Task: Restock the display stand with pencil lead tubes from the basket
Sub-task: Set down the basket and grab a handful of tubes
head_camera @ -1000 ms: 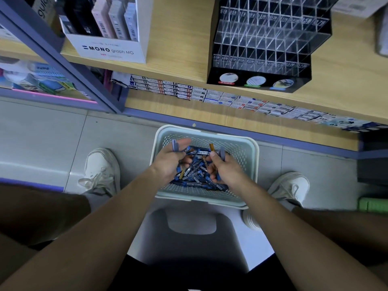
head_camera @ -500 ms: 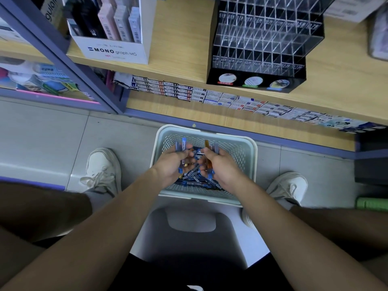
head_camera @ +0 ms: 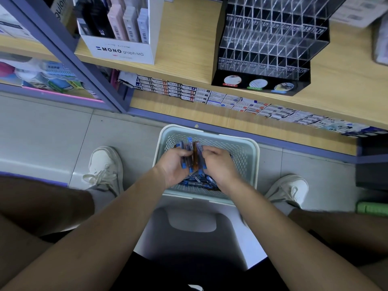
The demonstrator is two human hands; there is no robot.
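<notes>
Pale perforated basket (head_camera: pixel 235 138), on the floor between two white shoes (head_camera: pixel 105 166), at the foot of the shelving: holds a heap of loose blue pencil lead tubes (head_camera: pixel 198 181). Left hand (head_camera: pixel 174 164) and right hand (head_camera: pixel 218 162), both in the basket and close together, fingers curled round one upright bundle of tubes (head_camera: pixel 194 154), mostly blue, one amber; the count is hard to make out. Display stand (head_camera: pixel 270 45), black frame with a clear grid of compartments, on the wooden shelf (head_camera: pixel 184 49) above, well apart from the hands. White MONO graph MG box (head_camera: pixel 119 51) of slim packs, left of the stand. Rows of small boxes (head_camera: pixel 231 100) on the shelf below. White stool (head_camera: pixel 195 234) under the person.
</notes>
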